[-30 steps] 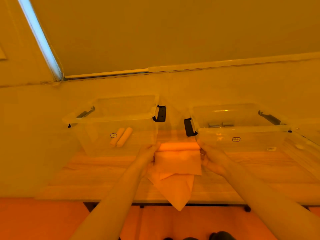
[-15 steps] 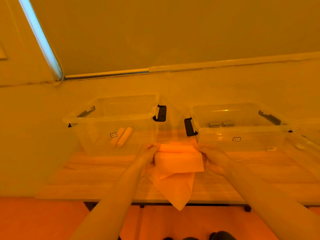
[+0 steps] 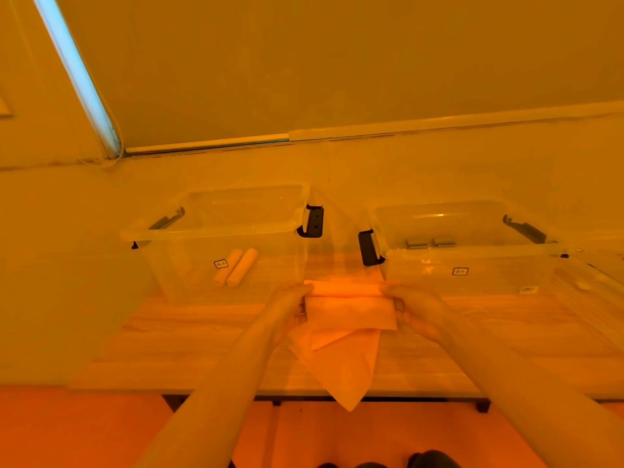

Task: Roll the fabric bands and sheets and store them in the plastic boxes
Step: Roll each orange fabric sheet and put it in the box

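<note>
Two clear plastic boxes stand on the wooden table (image 3: 506, 332) beyond the fingers: the left box (image 3: 189, 231) past the left fingertips, the right box (image 3: 472, 251) past the right ones. Between the hands lies the fabric sheet (image 3: 344, 339), its far edge rolled, its loose corner hanging over the table's near edge. The left hand (image 3: 287, 309) and right hand (image 3: 415, 309) pinch the roll's ends with curled fingers. Two rolled bands (image 3: 236, 266) lie inside the left box, beyond the left fingers.
</note>
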